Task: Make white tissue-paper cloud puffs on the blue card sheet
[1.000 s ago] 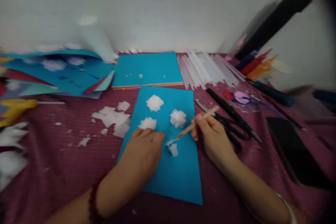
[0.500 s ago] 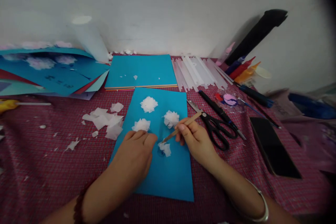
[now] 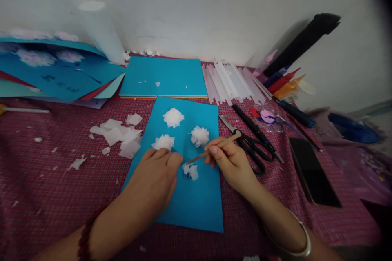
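A blue paper sheet (image 3: 196,200) lies on the red checked cloth in front of me. Three white tissue puffs (image 3: 173,117) sit on its upper half. My left hand (image 3: 154,179) rests on the sheet with fingers curled, its fingertips beside a small clump of tissue bits (image 3: 190,170). My right hand (image 3: 231,162) grips a thin wooden stick (image 3: 214,147), whose tip points down at that clump.
Loose white tissue squares (image 3: 118,135) lie left of the sheet. Black scissors (image 3: 251,147) and a black pen (image 3: 254,128) lie to the right, then a dark phone (image 3: 312,173). A stack of coloured paper (image 3: 163,77), white strips (image 3: 229,81) and glue bottles (image 3: 284,81) sit at the back.
The view has steadied and shifted slightly. My right hand has moved a little left with the stick, its tip still at the tissue clump. My left hand has stayed on the sheet.
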Demonstrator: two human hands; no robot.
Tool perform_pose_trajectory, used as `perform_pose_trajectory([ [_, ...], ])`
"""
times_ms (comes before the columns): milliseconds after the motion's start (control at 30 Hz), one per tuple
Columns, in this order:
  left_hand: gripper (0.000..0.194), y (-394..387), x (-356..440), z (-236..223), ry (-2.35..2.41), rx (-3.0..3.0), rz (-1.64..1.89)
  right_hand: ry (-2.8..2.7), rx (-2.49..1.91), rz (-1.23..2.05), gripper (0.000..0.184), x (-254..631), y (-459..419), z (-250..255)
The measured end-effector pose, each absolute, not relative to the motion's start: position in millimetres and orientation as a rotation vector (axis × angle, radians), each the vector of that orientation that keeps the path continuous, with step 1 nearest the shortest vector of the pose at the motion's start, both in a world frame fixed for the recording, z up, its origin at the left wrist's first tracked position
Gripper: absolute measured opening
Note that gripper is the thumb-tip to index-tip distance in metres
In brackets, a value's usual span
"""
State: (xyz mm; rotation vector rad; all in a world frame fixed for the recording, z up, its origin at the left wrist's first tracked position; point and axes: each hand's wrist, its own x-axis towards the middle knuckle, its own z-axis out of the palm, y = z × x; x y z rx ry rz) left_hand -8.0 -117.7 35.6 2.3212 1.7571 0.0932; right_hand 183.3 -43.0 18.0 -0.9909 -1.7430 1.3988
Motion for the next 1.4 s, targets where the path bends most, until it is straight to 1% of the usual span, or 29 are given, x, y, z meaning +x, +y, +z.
perform_pose_trajectory([
  [100, 0.012, -119, -7, 34, 1.745, 2.315, 0.185, -1.787, -0.991, 1.416, 0.019, 186, -43, 19],
  [133, 0.012, -119, -6, 34, 1.745, 2.3, 0.224, -1.783, -0.988, 1.413, 0.019, 186, -44, 20],
  [200, 0.02, -118, -3, 34, 1.747, 2.267, 0.299, -1.746, -0.989, 1.398, 0.018, 186, -44, 21],
  [333, 0.018, -116, 1, 36, 1.781, 2.24, 0.368, -1.626, -0.978, 1.364, 0.018, 184, -42, 22],
  [467, 0.025, -117, -2, 34, 1.833, 2.215, 0.296, -1.566, -0.947, 1.341, 0.018, 183, -41, 21],
  [600, 0.033, -119, -5, 32, 1.836, 2.23, 0.245, -1.655, -0.939, 1.365, 0.017, 186, -43, 20],
  [733, 0.033, -119, -5, 31, 1.82, 2.247, 0.219, -1.752, -0.963, 1.377, 0.018, 189, -45, 20],
  [900, 0.027, -120, -5, 33, 1.783, 2.25, 0.193, -1.817, -0.954, 1.406, 0.02, 190, -44, 19],
  [1100, 0.028, -122, -7, 39, 1.703, 2.233, 0.167, -1.824, -0.98, 1.426, 0.02, 188, -43, 18],
  [1267, 0.039, -121, -11, 38, 1.661, 2.266, 0.095, -1.817, -0.997, 1.432, 0.02, 188, -43, 20],
  [1400, 0.043, -119, -12, 35, 1.68, 2.257, 0.01, -1.788, -1.014, 1.418, 0.018, 194, -40, 24],
])
